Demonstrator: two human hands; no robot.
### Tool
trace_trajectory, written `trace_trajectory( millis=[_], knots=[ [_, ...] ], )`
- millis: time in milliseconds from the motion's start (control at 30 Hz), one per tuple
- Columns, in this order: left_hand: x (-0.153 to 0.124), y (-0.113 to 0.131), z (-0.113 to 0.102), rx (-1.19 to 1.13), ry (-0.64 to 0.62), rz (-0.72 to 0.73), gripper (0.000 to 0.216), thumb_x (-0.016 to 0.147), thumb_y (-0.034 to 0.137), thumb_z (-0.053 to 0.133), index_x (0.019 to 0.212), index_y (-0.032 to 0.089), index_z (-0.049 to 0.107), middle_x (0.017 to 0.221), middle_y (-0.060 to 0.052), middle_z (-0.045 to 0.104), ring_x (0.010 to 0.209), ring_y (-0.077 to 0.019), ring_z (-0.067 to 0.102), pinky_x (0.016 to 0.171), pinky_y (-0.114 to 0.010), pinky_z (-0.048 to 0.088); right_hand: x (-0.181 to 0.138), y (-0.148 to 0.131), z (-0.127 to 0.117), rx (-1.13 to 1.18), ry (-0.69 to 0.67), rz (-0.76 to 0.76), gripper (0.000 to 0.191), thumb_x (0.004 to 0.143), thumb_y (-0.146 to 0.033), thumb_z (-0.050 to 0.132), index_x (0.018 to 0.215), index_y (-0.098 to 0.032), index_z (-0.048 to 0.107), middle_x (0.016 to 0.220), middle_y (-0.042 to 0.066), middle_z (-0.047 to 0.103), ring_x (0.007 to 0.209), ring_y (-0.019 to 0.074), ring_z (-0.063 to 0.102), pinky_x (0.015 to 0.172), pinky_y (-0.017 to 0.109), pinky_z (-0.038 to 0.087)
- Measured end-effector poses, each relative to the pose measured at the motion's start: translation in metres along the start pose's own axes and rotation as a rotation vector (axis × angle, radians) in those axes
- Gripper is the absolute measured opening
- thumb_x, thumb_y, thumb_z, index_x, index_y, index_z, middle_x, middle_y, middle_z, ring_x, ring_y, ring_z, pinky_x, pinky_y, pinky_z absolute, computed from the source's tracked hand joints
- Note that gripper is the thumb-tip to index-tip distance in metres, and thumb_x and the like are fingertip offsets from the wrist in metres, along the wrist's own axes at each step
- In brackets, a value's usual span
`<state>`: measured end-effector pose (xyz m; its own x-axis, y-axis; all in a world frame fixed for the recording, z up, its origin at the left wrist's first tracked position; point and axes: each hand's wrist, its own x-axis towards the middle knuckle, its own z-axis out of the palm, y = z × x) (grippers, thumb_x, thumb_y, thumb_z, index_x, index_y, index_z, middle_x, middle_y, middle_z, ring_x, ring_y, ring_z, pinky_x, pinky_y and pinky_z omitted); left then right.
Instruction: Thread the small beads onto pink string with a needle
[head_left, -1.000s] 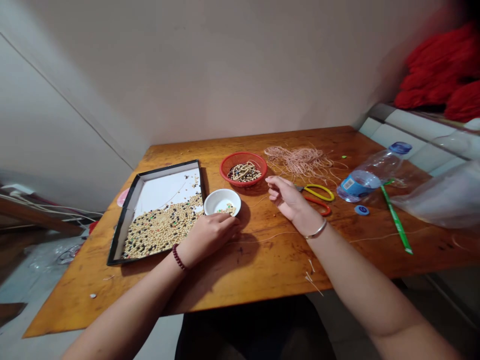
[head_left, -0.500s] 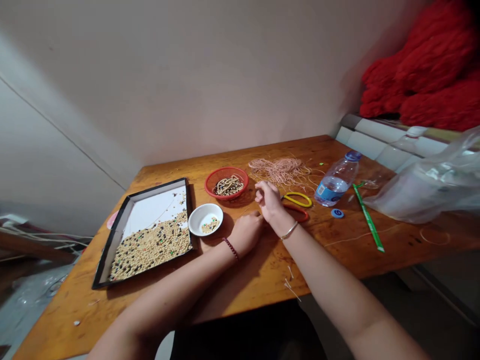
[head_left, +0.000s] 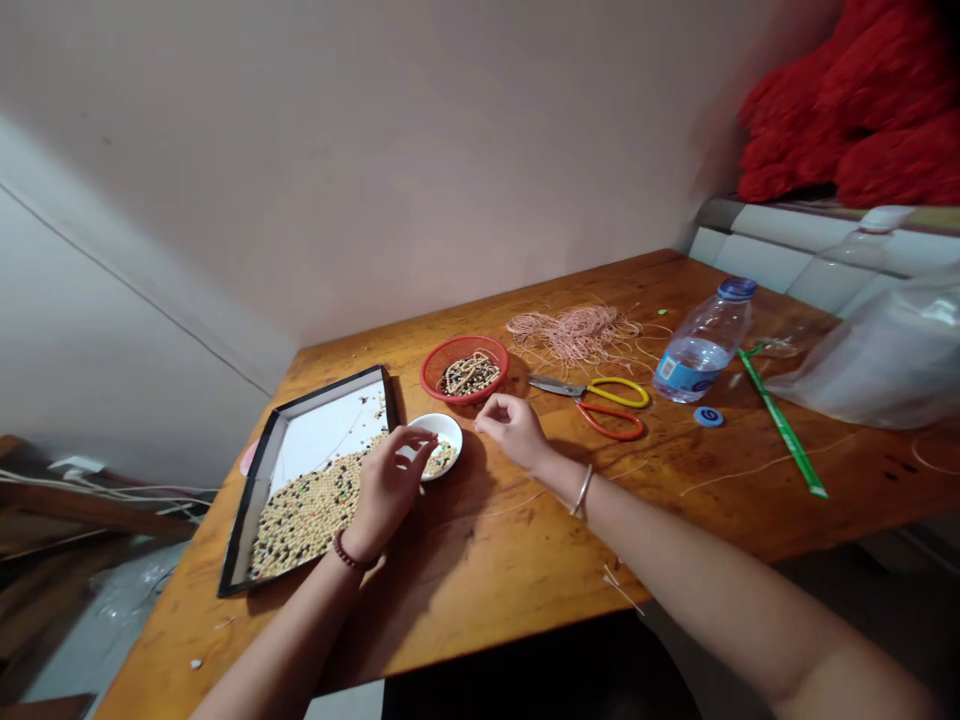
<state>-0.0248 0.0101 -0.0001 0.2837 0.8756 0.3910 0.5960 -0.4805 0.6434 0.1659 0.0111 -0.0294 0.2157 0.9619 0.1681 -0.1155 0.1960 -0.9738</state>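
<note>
My left hand (head_left: pixel 391 482) is over the near-left rim of a small white bowl (head_left: pixel 455 432), its thumb and fingers curled together at the tips. Whatever may be between them is too small to make out. A few pale and coloured beads (head_left: pixel 442 460) lie in the bowl. Right of the bowl, my right hand (head_left: pixel 514 432) is closed in a pinch above the table, and what it holds cannot be seen. Below it, a thin pale thread (head_left: pixel 499 512) runs over the wood. Left of my left hand is a black-edged tray (head_left: pixel 330 400) of cream, dark and green beads.
A red basket (head_left: pixel 429 375) with beaded strands stands behind the bowl. Scissors (head_left: pixel 611 408) with yellow and orange handles lie right of my right hand. Pink thread (head_left: pixel 577 335), a water bottle (head_left: pixel 701 350), a blue cap (head_left: pixel 708 417), a green strip (head_left: pixel 784 425) and a plastic bag (head_left: pixel 870 365) are farther off.
My hands, close together before, have moved apart. The left went left to the bowl; the right came down and left, uncovering the scissors. The whole view has shifted slightly.
</note>
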Motion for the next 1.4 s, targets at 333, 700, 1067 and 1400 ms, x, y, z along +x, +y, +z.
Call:
trace_trajectory(
  millis=[333, 700, 1067, 1400],
  knots=[
    [-0.005, -0.013, -0.006, -0.586, -0.131, -0.236, 0.027, 0.074, 0.033, 0.073, 0.086, 0.018, 0.053, 0.084, -0.004, 0.067, 0.083, -0.0162, 0.065, 0.066, -0.023, 0.049, -0.028, 0.005, 0.017, -0.151, -0.225, -0.097, 0.004, 0.066, -0.016, 0.060, 0.069, -0.017, 0.060, 0.070, 0.001, 0.064, 0.065, 0.0132, 0.060, 0.059, 0.022, 0.048],
    [-0.012, -0.012, -0.007, -0.547, -0.219, -0.190, 0.023, 0.075, 0.033, 0.073, 0.084, 0.017, 0.058, 0.086, -0.006, 0.068, 0.082, -0.0162, 0.065, 0.068, -0.024, 0.052, -0.045, -0.009, 0.018, -0.170, -0.193, -0.159, 0.008, 0.070, -0.018, 0.062, 0.068, -0.019, 0.054, 0.063, -0.002, 0.057, 0.056, 0.0118, 0.054, 0.052, 0.021, 0.042],
    [-0.012, -0.008, -0.008, -0.525, -0.258, -0.172, 0.022, 0.076, 0.032, 0.072, 0.083, 0.016, 0.059, 0.088, -0.008, 0.069, 0.080, -0.0166, 0.067, 0.062, -0.023, 0.053, -0.045, -0.006, 0.018, -0.226, -0.206, -0.142, 0.010, 0.069, -0.015, 0.058, 0.063, -0.020, 0.051, 0.061, -0.002, 0.055, 0.056, 0.0123, 0.052, 0.052, 0.022, 0.040],
    [-0.015, -0.009, -0.007, -0.376, -0.244, -0.093, 0.021, 0.079, 0.036, 0.068, 0.083, 0.016, 0.061, 0.081, -0.004, 0.067, 0.069, -0.0123, 0.063, 0.057, -0.020, 0.047, -0.047, -0.007, 0.020, -0.179, -0.293, -0.107, 0.006, 0.070, -0.016, 0.059, 0.074, -0.020, 0.056, 0.069, -0.001, 0.060, 0.060, 0.0119, 0.055, 0.053, 0.021, 0.043]
  ],
)
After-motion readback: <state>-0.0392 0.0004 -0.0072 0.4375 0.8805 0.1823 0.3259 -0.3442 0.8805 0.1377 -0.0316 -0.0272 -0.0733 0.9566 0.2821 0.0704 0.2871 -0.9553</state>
